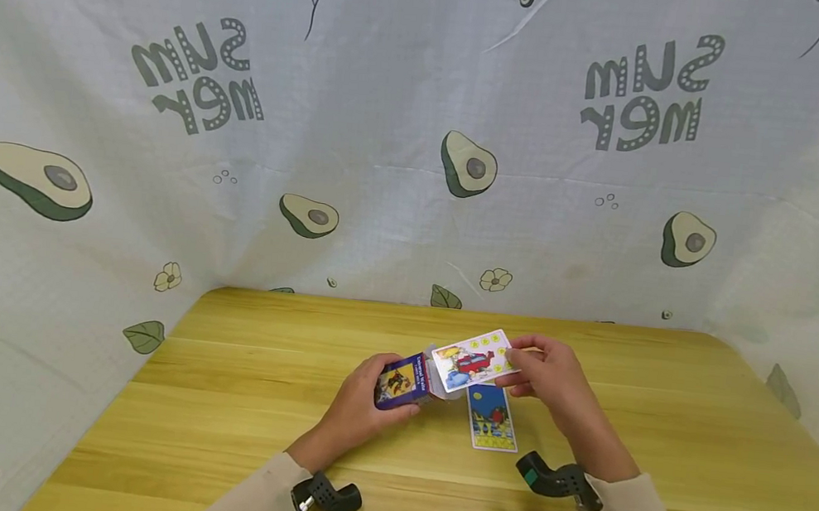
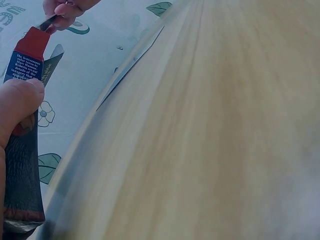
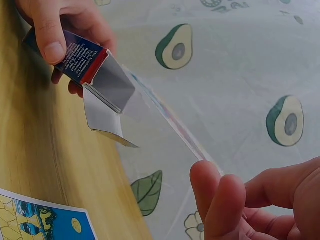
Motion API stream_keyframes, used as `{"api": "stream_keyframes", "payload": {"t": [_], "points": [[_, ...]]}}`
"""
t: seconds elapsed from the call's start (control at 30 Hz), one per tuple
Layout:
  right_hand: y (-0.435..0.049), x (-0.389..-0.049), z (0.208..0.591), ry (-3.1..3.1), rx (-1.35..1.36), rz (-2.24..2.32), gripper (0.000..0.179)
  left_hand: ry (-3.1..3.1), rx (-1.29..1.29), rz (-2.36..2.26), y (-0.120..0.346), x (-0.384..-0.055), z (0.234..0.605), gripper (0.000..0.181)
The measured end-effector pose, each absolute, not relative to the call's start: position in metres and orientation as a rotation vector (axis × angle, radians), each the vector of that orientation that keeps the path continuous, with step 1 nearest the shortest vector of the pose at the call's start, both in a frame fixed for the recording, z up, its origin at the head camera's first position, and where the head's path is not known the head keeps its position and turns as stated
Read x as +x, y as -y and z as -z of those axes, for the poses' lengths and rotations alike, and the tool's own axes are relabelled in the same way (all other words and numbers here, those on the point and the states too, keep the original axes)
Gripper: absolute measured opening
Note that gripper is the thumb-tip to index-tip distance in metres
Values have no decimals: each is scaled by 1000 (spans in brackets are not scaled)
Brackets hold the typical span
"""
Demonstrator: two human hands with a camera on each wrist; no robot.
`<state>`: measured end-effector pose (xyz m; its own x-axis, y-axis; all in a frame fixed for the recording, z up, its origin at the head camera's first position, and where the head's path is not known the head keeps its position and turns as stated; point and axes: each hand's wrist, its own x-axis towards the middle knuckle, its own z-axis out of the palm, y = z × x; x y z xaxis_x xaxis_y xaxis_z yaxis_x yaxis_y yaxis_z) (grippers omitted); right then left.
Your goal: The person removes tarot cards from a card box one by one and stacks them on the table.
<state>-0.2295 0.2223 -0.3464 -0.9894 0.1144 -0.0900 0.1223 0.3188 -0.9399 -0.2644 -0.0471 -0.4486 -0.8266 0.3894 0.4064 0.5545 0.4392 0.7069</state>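
Note:
In the head view my left hand [image 1: 363,396] grips a purple tarot card box [image 1: 400,381] that has a picture on its front. Its flap hangs open at the end facing my right hand, as the right wrist view shows. My right hand [image 1: 554,379] pinches one illustrated tarot card [image 1: 473,360] by its edge, with a figure in red and yellow discs on it. This card is held in the air beside the box's open end. Below it, a second card [image 1: 493,418], mostly blue and yellow, lies face up on the table.
The wooden table [image 1: 228,411] runs back to a pale cloth [image 1: 391,145] printed with avocados, flowers and lettering. A black wrist camera [image 1: 328,495] is strapped to the left wrist, another camera [image 1: 554,477] to the right.

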Motion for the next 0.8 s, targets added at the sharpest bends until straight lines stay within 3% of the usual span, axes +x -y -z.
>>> {"api": "stream_keyframes", "payload": {"t": [0.8], "points": [[-236,-228,340,-2531,193,1857,41,2521,-830,1356,47,-263,446,75]]}}
